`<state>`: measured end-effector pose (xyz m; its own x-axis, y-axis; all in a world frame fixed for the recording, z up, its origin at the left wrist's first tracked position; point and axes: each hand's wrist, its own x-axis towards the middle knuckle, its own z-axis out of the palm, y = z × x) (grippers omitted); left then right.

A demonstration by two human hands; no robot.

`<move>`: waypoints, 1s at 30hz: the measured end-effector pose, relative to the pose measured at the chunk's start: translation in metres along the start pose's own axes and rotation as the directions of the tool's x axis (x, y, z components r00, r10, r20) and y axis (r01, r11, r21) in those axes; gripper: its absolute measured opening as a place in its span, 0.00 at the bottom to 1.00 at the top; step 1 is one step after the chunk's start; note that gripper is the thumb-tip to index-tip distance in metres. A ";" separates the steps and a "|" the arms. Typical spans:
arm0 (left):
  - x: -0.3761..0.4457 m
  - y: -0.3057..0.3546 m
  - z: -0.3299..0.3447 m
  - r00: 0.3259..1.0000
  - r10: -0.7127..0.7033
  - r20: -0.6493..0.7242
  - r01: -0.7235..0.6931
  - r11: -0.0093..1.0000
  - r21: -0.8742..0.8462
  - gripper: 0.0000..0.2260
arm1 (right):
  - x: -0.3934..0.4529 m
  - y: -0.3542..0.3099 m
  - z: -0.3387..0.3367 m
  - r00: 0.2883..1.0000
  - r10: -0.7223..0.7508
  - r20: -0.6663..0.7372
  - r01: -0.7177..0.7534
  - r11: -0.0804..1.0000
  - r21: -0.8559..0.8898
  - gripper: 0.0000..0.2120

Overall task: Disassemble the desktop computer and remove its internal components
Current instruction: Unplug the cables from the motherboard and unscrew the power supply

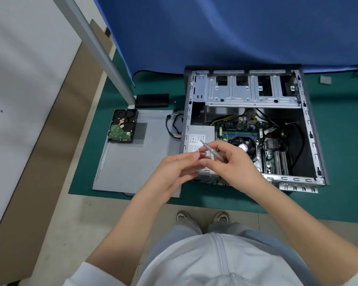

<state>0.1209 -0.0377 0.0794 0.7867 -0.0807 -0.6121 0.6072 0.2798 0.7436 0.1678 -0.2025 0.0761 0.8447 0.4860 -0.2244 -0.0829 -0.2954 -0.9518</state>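
- Head view: right hand (234, 162) grip pinches a slim grey screwdriver (210, 148), tip pointing up-left; left hand (174, 172) fingers loosely curled, fingertips touching near the tool's lower end, can't tell if it holds anything small.
- Computer case (310, 129), one, open side up on the green mat (87, 162), just beyond and right of the grip. Likely heavy, stiff sheet metal with sharp edges; best taken by the frame rails.
- Power supply (196, 139), one, directly behind the grip in the case's near-left corner. Probably heavy and boxy; grip the body, not the cables.
- CPU fan (244, 144), one, just right of the grip; motherboard (239, 130) beyond it. Fragile; hold by edges.
- Hard drive (123, 125), one, already out, well left of the grip on the removed side panel (132, 166). Dense, shock-sensitive; hold by the sides.
- Loose black cable (175, 125), one, left of the case. Light, floppy.
- Panel count: one; thin, wide, likely flexes.
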 end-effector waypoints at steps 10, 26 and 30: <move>0.020 0.025 0.022 0.993 -0.086 0.085 0.077 0.991 0.107 0.09 | 0.032 0.002 -0.047 0.993 -0.096 0.062 0.106 0.978 -0.180 0.02; 0.138 0.109 -0.063 0.976 0.012 -0.218 0.041 0.971 0.237 0.02 | 0.193 -0.006 -0.050 0.989 -0.145 -0.002 0.120 0.826 -0.550 0.11; 0.204 0.113 -0.103 0.840 0.230 -0.492 -0.036 0.928 0.372 0.01 | 0.241 0.022 -0.065 0.946 -0.166 -0.280 -0.075 0.725 -0.684 0.10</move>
<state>0.3388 0.0764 0.0110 0.7454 0.4671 -0.4756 0.5763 -0.0931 0.8119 0.4037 -0.1451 0.0141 0.9605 0.2784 0.0041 0.2381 -0.8136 -0.5304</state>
